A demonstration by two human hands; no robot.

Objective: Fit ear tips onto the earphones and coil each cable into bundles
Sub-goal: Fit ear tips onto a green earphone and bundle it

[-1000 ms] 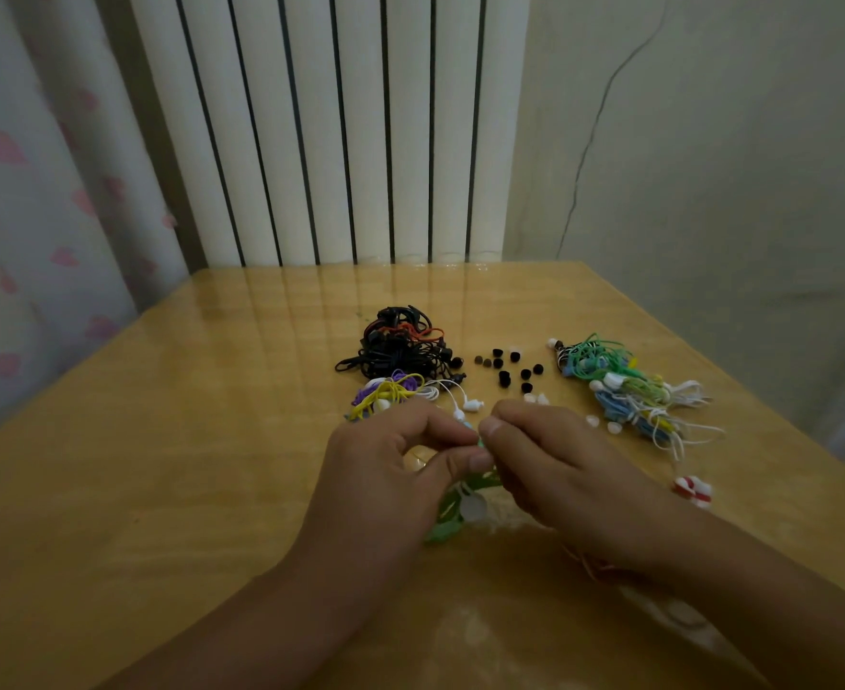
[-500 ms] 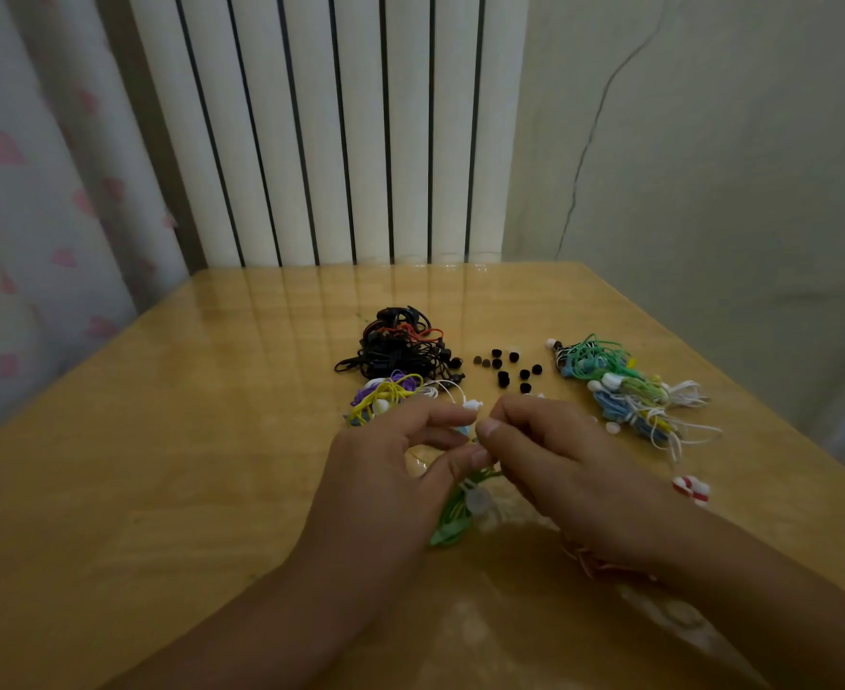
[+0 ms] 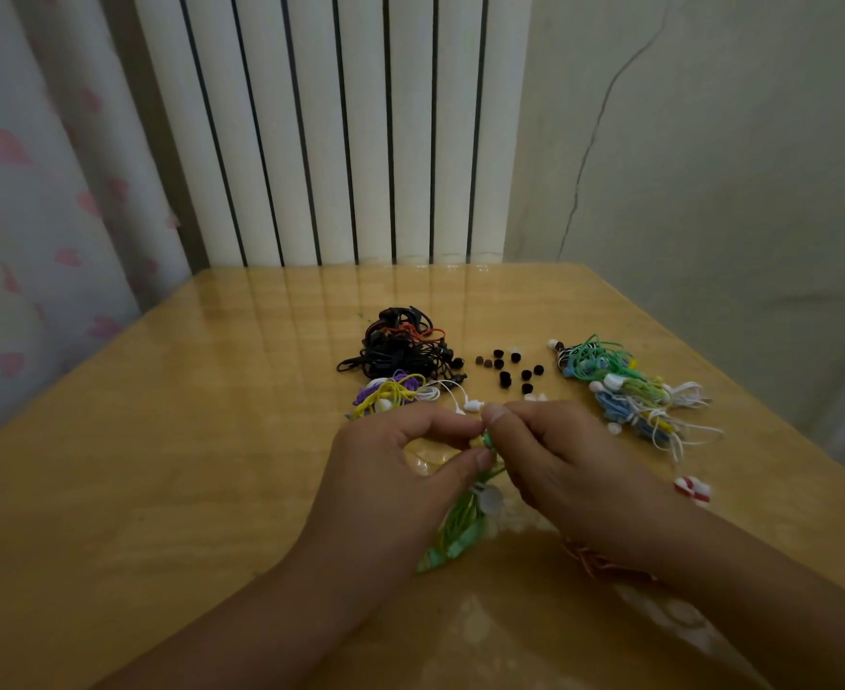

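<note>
No text, label, brand or number can be read anywhere in the head view. The earphones and ear tips on the worktop carry no legible marking.

Loose ear tips on table, between 2 cable piles; hands in front.

1. A single head-worn wide-angle camera looks forward and down over the wooden table.
2. It sits close above the person's forearms, which enter from the bottom edge.
3. It faces the white radiator and wall behind the table's far edge.
</note>
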